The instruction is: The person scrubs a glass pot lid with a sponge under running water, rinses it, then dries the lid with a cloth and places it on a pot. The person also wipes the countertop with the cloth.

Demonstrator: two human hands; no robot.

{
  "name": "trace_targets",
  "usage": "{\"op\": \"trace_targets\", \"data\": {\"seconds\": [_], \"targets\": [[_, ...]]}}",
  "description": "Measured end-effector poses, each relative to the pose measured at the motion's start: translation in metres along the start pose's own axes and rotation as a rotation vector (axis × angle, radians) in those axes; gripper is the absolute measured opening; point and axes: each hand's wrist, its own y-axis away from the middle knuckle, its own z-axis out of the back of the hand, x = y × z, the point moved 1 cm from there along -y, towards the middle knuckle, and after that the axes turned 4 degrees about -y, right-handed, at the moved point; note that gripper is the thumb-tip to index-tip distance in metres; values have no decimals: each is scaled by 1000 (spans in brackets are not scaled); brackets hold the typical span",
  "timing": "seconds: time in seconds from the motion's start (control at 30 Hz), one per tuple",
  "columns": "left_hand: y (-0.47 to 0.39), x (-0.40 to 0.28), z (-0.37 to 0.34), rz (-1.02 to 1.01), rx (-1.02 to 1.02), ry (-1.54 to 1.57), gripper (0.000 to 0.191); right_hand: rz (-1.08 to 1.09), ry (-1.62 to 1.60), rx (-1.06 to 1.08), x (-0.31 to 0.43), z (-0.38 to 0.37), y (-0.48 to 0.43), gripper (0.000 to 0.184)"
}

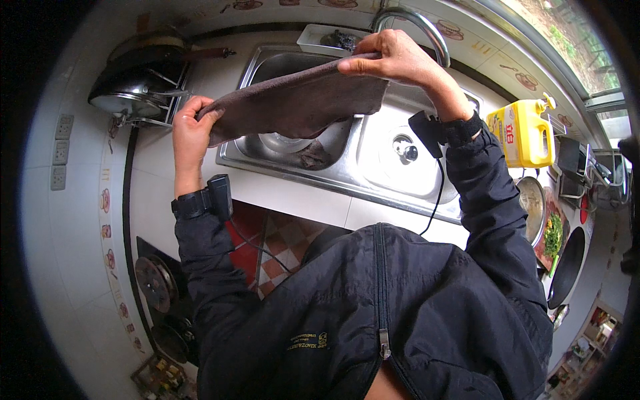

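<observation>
A dark brown cloth (300,102) is stretched between my two hands above a double stainless steel sink (345,175). My left hand (192,130) pinches its left end, and my right hand (395,57) grips the upper right edge, near the chrome faucet (420,20). Beneath the cloth, partly hidden by it, a round dish or bowl (285,143) and another dark cloth (316,155) lie in the left basin. A drain fitting (406,150) shows in the bright right basin.
A white tray (312,42) with dark contents stands behind the sink. To the left is a metal rack with a wok (135,75). On the right are a yellow jug (522,132), a metal pan (531,205), a board with chopped greens (553,235) and a black pan (567,267).
</observation>
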Motion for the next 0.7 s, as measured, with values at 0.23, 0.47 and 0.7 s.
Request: {"op": "trace_targets", "data": {"seconds": [0.23,0.47,0.7], "targets": [[4,-8,7,147,129,281,12,90,49,70,-10,-3,-1,43],[13,-10,23,72,230,437,17,-43,-139,97,-17,12,3,25],[14,-11,31,51,206,421,20,169,-66,-60,-9,23,10,19]]}}
